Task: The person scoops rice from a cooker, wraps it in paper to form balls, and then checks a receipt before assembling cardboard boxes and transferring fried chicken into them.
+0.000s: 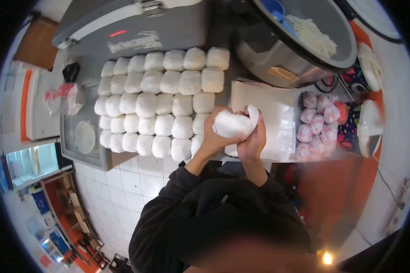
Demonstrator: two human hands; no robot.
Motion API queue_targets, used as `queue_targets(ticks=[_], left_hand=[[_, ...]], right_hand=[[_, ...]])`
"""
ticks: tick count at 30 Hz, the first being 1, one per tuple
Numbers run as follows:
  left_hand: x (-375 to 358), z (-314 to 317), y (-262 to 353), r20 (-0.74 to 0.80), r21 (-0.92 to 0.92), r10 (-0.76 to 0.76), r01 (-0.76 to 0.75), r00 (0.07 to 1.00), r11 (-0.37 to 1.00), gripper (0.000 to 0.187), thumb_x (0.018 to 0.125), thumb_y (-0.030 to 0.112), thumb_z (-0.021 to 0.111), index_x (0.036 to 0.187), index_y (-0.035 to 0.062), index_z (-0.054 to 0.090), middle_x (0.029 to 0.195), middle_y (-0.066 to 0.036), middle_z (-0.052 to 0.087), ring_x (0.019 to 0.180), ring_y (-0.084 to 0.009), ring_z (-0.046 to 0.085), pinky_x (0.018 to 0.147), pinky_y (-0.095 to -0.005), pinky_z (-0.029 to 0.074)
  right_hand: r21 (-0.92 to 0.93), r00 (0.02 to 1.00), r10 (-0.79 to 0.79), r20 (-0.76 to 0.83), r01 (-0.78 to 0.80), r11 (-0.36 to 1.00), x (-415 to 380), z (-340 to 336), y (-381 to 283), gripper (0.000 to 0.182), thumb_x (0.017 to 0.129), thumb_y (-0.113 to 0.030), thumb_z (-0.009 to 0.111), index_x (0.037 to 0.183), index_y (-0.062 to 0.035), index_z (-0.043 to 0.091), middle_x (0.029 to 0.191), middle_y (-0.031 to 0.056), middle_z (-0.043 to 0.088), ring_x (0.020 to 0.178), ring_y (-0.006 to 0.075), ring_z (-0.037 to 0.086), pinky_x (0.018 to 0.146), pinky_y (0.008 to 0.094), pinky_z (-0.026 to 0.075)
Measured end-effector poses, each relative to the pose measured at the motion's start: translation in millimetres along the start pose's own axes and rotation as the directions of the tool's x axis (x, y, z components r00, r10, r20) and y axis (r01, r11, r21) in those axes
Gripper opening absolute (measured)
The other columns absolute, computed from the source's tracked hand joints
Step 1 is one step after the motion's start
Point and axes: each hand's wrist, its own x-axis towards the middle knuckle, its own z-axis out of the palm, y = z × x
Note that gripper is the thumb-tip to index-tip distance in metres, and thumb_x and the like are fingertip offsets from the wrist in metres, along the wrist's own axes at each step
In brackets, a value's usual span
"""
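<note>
Both hands hold one white paper-wrapped packet point(232, 125) above the counter edge. My left hand point(212, 136) cups it from the left and below. My right hand point(255, 136) grips its right end, where the paper is bunched and twisted. Just behind the packet lies a stack of white wrapping paper sheets point(278, 113). To the left, several rows of finished white packets point(161, 100) sit packed together on a grey surface.
A large metal pot point(305, 41) with white rice and a blue scoop stands at the back right. Several small pink-printed wrapped packets point(318, 123) lie right of the paper. A freezer lid with a white round lid point(84, 136) is at left. White floor tiles lie below.
</note>
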Motion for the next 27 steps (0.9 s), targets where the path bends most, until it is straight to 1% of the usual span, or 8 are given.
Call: queue_targets(ticks=[2,4,7,10,13,16,24,27], left_hand=[[5,-21,27,0.410,0.564,0.310,-0.506,0.858,0.653,0.062,0.052,0.027,0.092,0.102,0.0097,0.059,0.103,-0.004,0.061,0.110,-0.0262,0.052,0.093,-0.0376,0.042],[2,-29,45,0.416,0.596,0.261,-0.478,0.871,0.645,0.053,0.054,0.027,0.090,0.096,0.0112,0.061,0.103,-0.003,0.062,0.111,-0.0319,0.049,0.093,-0.0408,0.038],[-3,-45,55,0.514,0.626,0.176,-0.507,0.840,0.593,0.051,0.062,0.031,0.085,0.102,0.0090,0.060,0.107,-0.007,0.064,0.107,-0.0313,0.053,0.093,-0.0406,0.041],[-13,-57,46,0.405,0.673,0.057,-0.339,0.913,0.657,0.054,0.063,0.031,0.085,0.106,0.0081,0.060,0.111,-0.010,0.063,0.099,-0.0319,0.057,0.089,-0.0394,0.045],[-20,-73,39,0.223,0.635,0.082,-0.209,0.971,0.743,0.056,0.065,0.031,0.084,0.109,0.0057,0.060,0.105,-0.011,0.065,0.094,-0.0270,0.063,0.084,-0.0370,0.048],[-17,-87,42,-0.022,0.544,0.088,-0.062,0.996,0.837,0.059,0.066,0.030,0.084,0.110,-0.0001,0.058,0.093,-0.012,0.068,0.091,-0.0209,0.065,0.082,-0.0343,0.050],[12,-131,51,-0.492,0.352,-0.062,0.264,0.868,0.898,0.048,0.091,0.032,0.060,0.118,-0.0065,0.048,0.108,-0.020,0.060,0.093,-0.0275,0.062,0.083,-0.0359,0.049],[13,-135,49,-0.341,0.794,0.548,-0.078,0.764,0.603,0.042,0.098,0.032,0.039,0.130,0.0050,0.047,0.135,-0.021,0.044,0.130,-0.0387,0.033,0.111,-0.0448,0.021]], right_hand=[[-0.009,0.998,0.056,-0.019,-0.056,0.998,-1,3,14,0.035,0.102,-0.032,0.036,0.109,-0.0028,0.053,0.102,0.0122,0.062,0.098,0.0208,0.061,0.084,0.0326,0.050],[0.113,0.941,0.337,0.040,-0.339,0.934,1,-5,23,0.038,0.102,-0.033,0.037,0.117,-0.0019,0.053,0.106,0.0095,0.062,0.098,0.0188,0.061,0.084,0.0325,0.051],[-0.266,0.796,0.595,-0.109,-0.600,0.754,-3,-14,31,0.038,0.100,-0.032,0.038,0.122,-0.0035,0.052,0.115,0.0072,0.060,0.102,0.0178,0.061,0.086,0.0321,0.051],[-0.500,0.620,0.778,-0.096,-0.706,0.501,8,-23,35,0.038,0.100,-0.029,0.038,0.125,-0.0027,0.050,0.121,0.0091,0.058,0.110,0.0189,0.059,0.092,0.0337,0.049],[-0.691,0.738,0.674,-0.031,-0.503,0.519,28,-22,60,0.034,0.099,-0.024,0.043,0.126,-0.0051,0.050,0.117,0.0074,0.057,0.109,0.0185,0.056,0.088,0.0286,0.047],[-0.890,0.938,0.239,0.251,0.126,0.439,40,-9,84,0.032,0.097,-0.015,0.047,0.126,-0.0028,0.047,0.117,0.0087,0.055,0.111,0.0169,0.052,0.089,0.0272,0.044],[-0.693,0.823,0.371,0.431,0.038,0.720,40,23,154,0.059,0.094,-0.023,0.060,0.137,0.0037,0.029,0.126,0.0162,0.049,0.118,0.0227,0.051,0.099,0.0338,0.044],[-0.564,0.772,0.616,0.154,-0.443,0.697,58,24,190,0.066,0.093,-0.024,0.062,0.140,0.0015,0.024,0.130,0.0175,0.045,0.115,0.0235,0.052,0.093,0.0315,0.048]])
